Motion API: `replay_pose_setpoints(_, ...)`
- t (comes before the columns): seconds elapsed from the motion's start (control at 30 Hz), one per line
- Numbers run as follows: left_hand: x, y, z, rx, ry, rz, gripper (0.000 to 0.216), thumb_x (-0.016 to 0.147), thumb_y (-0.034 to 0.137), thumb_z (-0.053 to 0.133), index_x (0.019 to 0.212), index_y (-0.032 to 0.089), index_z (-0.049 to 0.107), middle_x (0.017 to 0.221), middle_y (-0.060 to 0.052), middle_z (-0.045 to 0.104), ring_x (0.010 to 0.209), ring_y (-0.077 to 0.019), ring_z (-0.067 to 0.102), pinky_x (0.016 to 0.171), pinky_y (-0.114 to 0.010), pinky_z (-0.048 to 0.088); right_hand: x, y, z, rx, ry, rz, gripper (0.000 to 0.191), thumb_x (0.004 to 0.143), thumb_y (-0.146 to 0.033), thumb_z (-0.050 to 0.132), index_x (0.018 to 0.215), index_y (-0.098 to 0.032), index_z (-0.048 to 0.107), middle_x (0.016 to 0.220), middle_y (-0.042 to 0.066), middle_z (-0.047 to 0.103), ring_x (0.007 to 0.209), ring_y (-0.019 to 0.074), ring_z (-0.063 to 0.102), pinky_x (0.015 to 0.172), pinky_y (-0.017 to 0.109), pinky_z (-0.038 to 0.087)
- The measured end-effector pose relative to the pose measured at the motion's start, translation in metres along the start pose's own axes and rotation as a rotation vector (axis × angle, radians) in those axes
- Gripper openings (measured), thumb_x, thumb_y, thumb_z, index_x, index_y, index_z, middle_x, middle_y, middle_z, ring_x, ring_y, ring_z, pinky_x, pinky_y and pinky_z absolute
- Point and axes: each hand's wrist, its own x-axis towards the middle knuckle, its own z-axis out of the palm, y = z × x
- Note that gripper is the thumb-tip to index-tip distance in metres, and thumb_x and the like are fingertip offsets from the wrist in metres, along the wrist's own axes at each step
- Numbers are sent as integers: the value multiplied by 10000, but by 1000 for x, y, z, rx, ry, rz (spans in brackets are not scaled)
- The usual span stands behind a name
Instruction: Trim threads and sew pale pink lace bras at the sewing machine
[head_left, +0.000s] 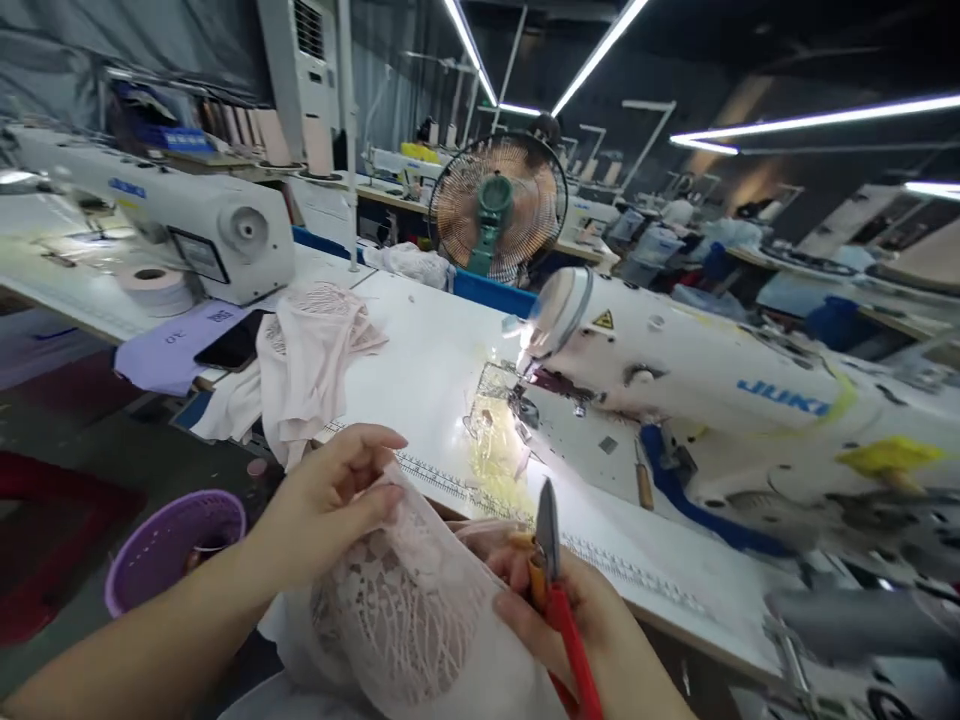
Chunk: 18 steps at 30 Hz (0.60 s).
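A pale pink lace garment (420,620) hangs at the table's front edge, its openwork panel facing up. With thumb and fingers, my left hand (349,500) pinches its upper edge. My right hand (577,610) grips red-handled scissors (549,530), blades pointing up and away from the cloth. The same hand's thumb and fingers also hold the garment's right side. Just beyond lies the white sewing table (420,350), with a printed ruler strip (442,480) along its front. The lit needle area of the sewing machine (675,350) is past my right hand.
A pile of similar pink pieces (307,350) drapes over the table's left side, near a dark phone (231,342) and purple paper (169,345). A purple basket (176,545) stands lower left. Another sewing machine (187,220) and a fan (495,205) are behind. A wooden-handled tool (643,480) lies right.
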Motion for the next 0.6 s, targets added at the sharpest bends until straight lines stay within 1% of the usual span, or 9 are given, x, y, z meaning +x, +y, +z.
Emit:
replay_pose_setpoints(0.07,-1,-3,8,-127,-34,5,278,809,216,585,1078,226,512,812,15,531,640,-92,544,553,-189,464,-6,8,2,78,-7,68,313,758,-422,665,690,-199,456,866,70,618,736,192,571,647,295,471)
replay_pose_setpoints(0.17,-3,-4,18,-177,-57,34,284,805,185,563,1078,215,492,824,14,503,647,-90,530,545,-193,456,-16,22,2,105,-18,119,337,748,-457,675,701,-195,469,863,74,602,750,198,565,667,309,473)
replay_pose_setpoints(0.23,-2,-3,25,-108,-92,112,295,812,169,537,1096,220,474,822,11,519,673,-101,542,576,-207,466,-20,29,-2,87,6,118,359,739,-480,677,704,-196,461,845,69,594,764,203,562,676,314,471)
replay_pose_setpoints(0.3,0,-2,32,18,-134,240,314,822,139,500,1119,231,460,837,6,546,693,-104,551,591,-203,465,-20,28,-8,48,35,108,356,746,-490,666,726,-200,462,848,70,603,759,201,564,671,316,475)
replay_pose_setpoints(0.37,4,-1,40,128,-177,389,350,829,104,453,1148,244,437,854,5,570,700,-99,563,593,-189,462,-17,17,-17,1,76,57,312,766,-454,662,756,-203,476,907,85,624,787,202,574,696,325,482)
replay_pose_setpoints(0.43,10,0,48,219,-214,492,385,832,77,419,1172,255,414,863,10,589,714,-99,580,619,-190,465,-11,-1,-24,-4,104,-61,247,785,-381,665,769,-205,493,957,92,639,827,202,584,740,337,484)
replay_pose_setpoints(0.5,16,1,55,284,-238,550,387,835,74,414,1174,258,405,856,15,603,722,-107,587,641,-201,464,-2,-20,-29,47,97,-202,199,794,-312,666,758,-208,500,937,79,646,841,195,590,754,335,481)
replay_pose_setpoints(0.53,18,2,57,302,-256,558,380,835,73,413,1166,259,408,853,17,608,727,-112,587,639,-204,460,3,-28,-31,66,80,-246,190,795,-288,667,747,-208,501,904,66,643,831,189,589,745,330,480)
replay_pose_setpoints(0.6,22,3,60,290,-306,561,370,831,65,409,1142,265,417,855,23,609,728,-114,583,623,-200,448,13,-40,-33,78,35,-264,188,789,-262,673,732,-209,502,846,40,624,769,168,576,701,316,474)
